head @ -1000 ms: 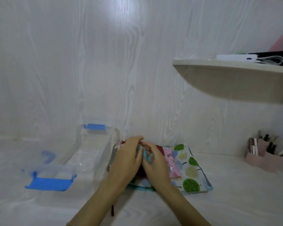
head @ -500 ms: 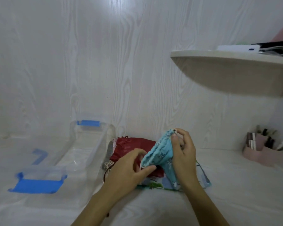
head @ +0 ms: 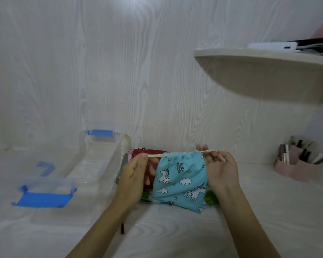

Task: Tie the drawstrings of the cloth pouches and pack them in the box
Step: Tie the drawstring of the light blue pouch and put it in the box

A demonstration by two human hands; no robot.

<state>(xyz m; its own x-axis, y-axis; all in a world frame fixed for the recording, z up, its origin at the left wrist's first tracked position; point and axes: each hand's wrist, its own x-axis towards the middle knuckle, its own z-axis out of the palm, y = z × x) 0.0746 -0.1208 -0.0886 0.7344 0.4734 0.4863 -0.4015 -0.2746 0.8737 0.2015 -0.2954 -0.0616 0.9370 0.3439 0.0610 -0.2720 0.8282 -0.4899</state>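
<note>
**Holding the blue pouch by its drawstring**

I see the left hand (head: 132,175) pinching the tan drawstring (head: 156,155) where it leaves the left side of the blue unicorn pouch (head: 181,181). The right hand (head: 222,170) pinches the cord on the right side, its fingers curled round it. The cord runs straight between them and the pouch's mouth is gathered along it. The pouch hangs just above a pile of other pouches on the worktop (head: 268,211), a red pouch (head: 149,152) showing behind it. The clear box (head: 93,164) with blue latches stands open just left of the pile.
</note>
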